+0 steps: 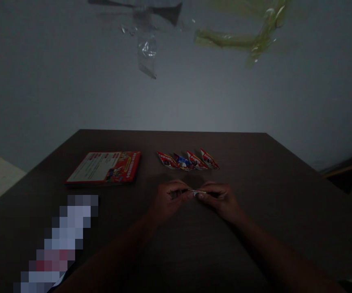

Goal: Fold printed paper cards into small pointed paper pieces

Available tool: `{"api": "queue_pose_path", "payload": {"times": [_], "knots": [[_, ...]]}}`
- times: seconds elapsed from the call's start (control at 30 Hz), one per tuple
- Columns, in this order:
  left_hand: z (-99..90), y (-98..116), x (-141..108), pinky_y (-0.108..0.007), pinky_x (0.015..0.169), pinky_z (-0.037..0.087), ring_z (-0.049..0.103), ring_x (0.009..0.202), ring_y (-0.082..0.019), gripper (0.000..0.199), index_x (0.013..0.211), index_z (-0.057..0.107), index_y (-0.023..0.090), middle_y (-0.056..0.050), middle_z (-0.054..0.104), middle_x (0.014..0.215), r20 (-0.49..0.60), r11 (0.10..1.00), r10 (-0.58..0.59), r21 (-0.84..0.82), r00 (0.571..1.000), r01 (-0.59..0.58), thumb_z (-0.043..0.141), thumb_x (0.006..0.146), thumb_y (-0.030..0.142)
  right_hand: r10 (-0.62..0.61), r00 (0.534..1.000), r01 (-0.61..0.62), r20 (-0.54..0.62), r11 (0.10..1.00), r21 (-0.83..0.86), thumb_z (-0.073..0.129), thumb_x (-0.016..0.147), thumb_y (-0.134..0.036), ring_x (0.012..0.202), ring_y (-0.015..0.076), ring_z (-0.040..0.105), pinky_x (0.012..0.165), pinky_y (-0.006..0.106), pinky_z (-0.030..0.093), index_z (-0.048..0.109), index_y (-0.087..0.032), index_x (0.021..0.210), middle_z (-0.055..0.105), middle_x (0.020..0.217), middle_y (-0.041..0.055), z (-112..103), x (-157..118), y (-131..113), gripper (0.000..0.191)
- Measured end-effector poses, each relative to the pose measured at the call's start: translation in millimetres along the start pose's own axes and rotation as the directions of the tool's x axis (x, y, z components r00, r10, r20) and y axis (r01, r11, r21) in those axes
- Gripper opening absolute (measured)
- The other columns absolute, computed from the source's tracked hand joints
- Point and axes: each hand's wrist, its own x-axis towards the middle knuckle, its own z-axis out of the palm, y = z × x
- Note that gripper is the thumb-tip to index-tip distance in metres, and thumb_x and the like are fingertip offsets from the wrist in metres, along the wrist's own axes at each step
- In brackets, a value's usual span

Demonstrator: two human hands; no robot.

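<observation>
Standing behind the work area, a pale wall (176, 97) carries strips of yellowish tape (224, 40) and clear tape (147, 51). Below it lies a dark wood-grain table (240, 148). Near the table's left side is a long pixelated object (72, 228), its axis slanting from near left to far right; its identity cannot be determined. Beyond that object, a flat red-bordered printed pack (103, 169) lies well to the left of both hands. The left hand (168, 199) and right hand (223, 199) meet above the near-middle part of the table, fingertips directed toward each other. Just beyond them, four small glossy printed pieces form a slanted row: a red piece (167, 160) at the left end, a blue piece (183, 162) next, then two further red pieces (197, 160). Each has its long axis running from far left to near right. The smallest item, a thin pale-edged strip (198, 191), is located between the two sets of fingertips, touching both; neither hand is clearly nearer. Its long axis runs left to right, one end toward each hand. Both hands hold the strip in a narrow thumb-and-finger pinch; its broad face cannot be read from this angle.
</observation>
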Motion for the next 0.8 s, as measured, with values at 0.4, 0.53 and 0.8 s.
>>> {"api": "queue_pose_path", "payload": {"times": [0.4,0.53,0.8], "knots": [[1.2,8.0,-0.3,-0.022,0.058,0.041,0.057,0.064,-0.012,0.02,0.076,0.067,0.015,-0.002,0.063,0.069,0.021,0.999,0.018,0.045,1.0,-0.019,0.056,0.084,0.03,0.008,1.0,-0.008,-0.001,0.999,0.054,0.065,0.079,-0.031,0.063,0.0134,0.053,0.057,0.026,0.039,0.073,-0.018,0.078,0.062,0.068,0.003,0.8,-0.9,0.9,0.015],[8.0,3.6,-2.0,-0.021,0.058,0.042,0.057,0.064,-0.012,0.022,0.078,0.065,0.013,-0.002,0.063,0.069,0.013,0.996,-0.086,-0.035,0.996,0.087,0.056,0.083,0.033,0.023,0.999,-0.021,-0.044,0.998,0.054,0.066,0.078,-0.031,0.058,0.0114,0.048,0.052,0.024,0.033,0.072,-0.016,0.073,0.056,0.063,0.0013,0.0,-1.1,-0.6,0.016],[11.2,-2.1,-3.9,-0.018,0.048,0.034,0.047,0.045,-0.008,0.038,0.068,0.055,0.015,0.004,0.05,0.048,0.155,0.978,-0.198,0.099,0.968,0.184,0.04,0.09,0.042,0.105,0.994,-0.098,-0.034,0.981,0.165,0.063,0.08,-0.036,0.054,0.0097,0.046,0.052,0.024,0.033,0.069,-0.016,0.075,0.055,0.059,-0.0006,1.4,2.4,9.2,0.022]]}}
